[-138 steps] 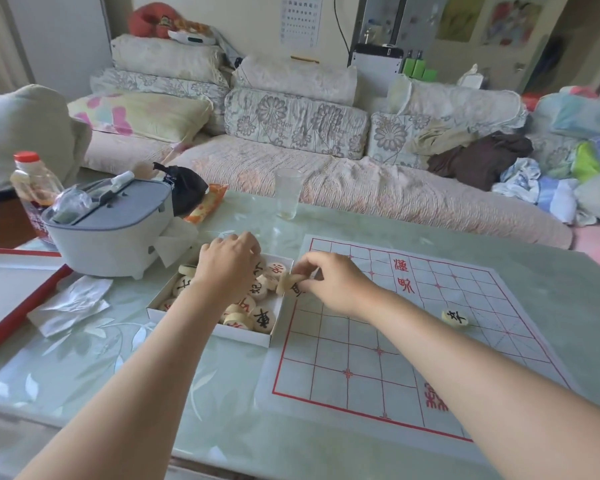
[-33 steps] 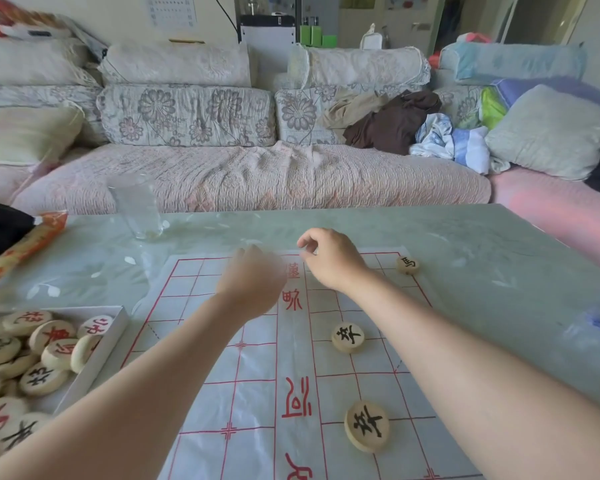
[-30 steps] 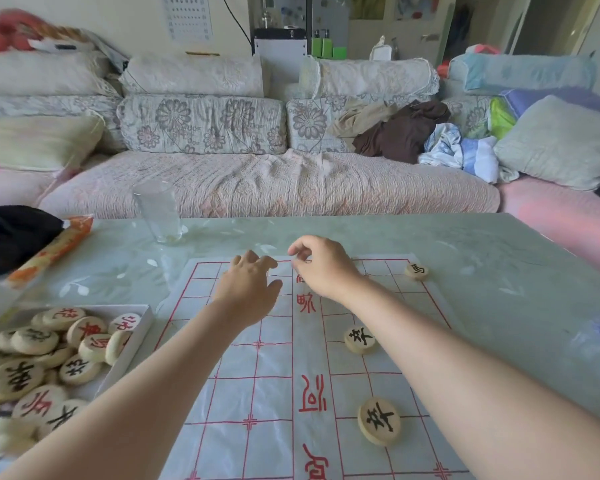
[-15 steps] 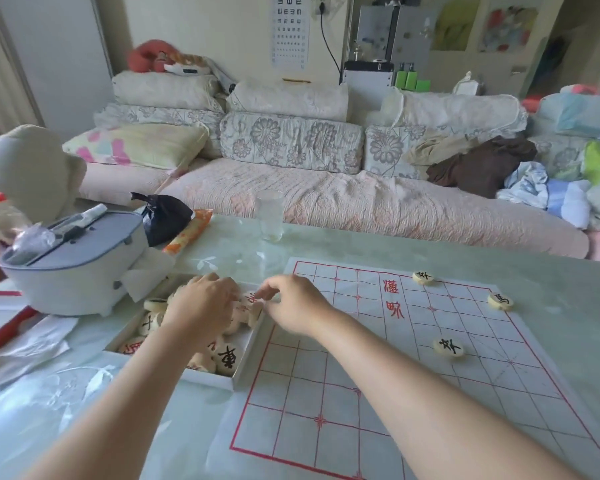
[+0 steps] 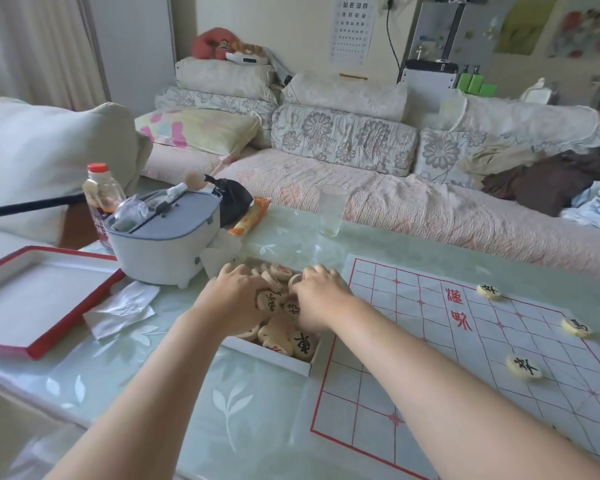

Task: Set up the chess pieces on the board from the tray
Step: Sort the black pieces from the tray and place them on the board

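The white tray (image 5: 270, 357) of round cream chess pieces sits on the table just left of the paper board (image 5: 430, 358) with its red grid. Both my hands are down in the tray. My left hand (image 5: 232, 299) lies curled over the pile, its thumb beside a black-marked piece (image 5: 269, 302); whether it grips one is hidden. My right hand (image 5: 321, 297) has its fingertips at a piece standing on edge (image 5: 294, 279). Three pieces lie on the board: one at the far edge (image 5: 489, 291), one at the right (image 5: 576, 328), one nearer (image 5: 523, 367).
A grey-lidded white appliance (image 5: 163, 244) stands behind the tray, with a bottle (image 5: 101, 199) and black bag (image 5: 231, 200) behind it. A clear cup (image 5: 331, 209) stands near the far table edge. A red-rimmed lid (image 5: 32, 299) and crumpled tissue (image 5: 122, 308) lie left.
Both hands have come back from the far side of the board to the tray and have sunk deeper among the pieces. Two more pieces now lie on the board.
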{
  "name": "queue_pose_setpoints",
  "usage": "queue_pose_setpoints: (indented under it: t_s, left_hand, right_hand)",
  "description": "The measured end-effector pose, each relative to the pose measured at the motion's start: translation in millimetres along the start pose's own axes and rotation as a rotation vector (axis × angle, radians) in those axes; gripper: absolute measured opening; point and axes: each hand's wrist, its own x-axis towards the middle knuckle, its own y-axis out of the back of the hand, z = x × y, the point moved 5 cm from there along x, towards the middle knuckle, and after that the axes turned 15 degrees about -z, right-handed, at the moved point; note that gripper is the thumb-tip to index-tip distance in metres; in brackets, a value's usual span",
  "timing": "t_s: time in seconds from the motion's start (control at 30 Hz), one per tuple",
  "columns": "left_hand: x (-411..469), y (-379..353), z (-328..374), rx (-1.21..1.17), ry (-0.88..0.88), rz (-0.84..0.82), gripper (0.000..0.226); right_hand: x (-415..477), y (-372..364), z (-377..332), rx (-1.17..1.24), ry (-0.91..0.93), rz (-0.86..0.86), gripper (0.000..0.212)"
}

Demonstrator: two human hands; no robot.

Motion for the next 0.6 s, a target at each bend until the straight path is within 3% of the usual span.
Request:
queue_pose_setpoints:
  t_s: [0.3, 0.5, 0.6]
  left_hand:
    - [-2.4, 5.2, 13.6, -0.045, 0.013, 0.042, 0.045]
    - [-5.5, 14.1, 23.2, -0.034, 0.054, 0.073, 0.031]
    - [-4.9, 19.9, 29.9, -0.156, 0.03, 0.128, 0.029]
  right_hand:
    - [-4.9, 1.0, 9.4, 0.291, 0.096, 0.107, 0.04]
    - [-19.8, 0.1, 21.2, 0.537, 0.162, 0.234, 0.041]
    - [-37.0, 3.1, 31.8, 0.585, 0.153, 0.313, 0.038]
